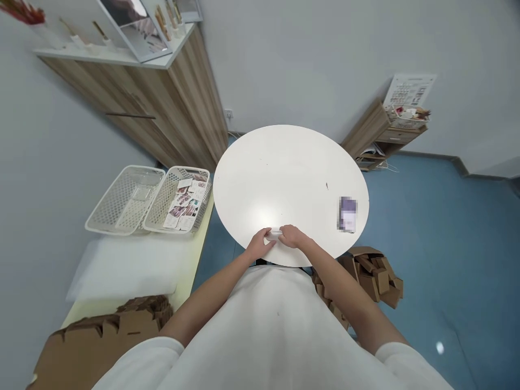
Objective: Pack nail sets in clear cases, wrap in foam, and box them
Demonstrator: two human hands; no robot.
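Near the front edge of the round white table, both my hands are at a small whitish item. It looks pale and slightly see-through, but its kind is too small to make out. My left hand grips its left end, with thumb and forefinger on either side. Curled fingers of my right hand close on the right end and hide part of it. Toward the table's right side lies a phone-like purple and white thing, blurred out. A small dark mark shows on the tabletop.
On a side table at left stand two white baskets, one holding printed cards. White sheets and flattened cardboard lie nearer. Cardboard boxes sit on the floor at right. Wooden cabinets stand behind.
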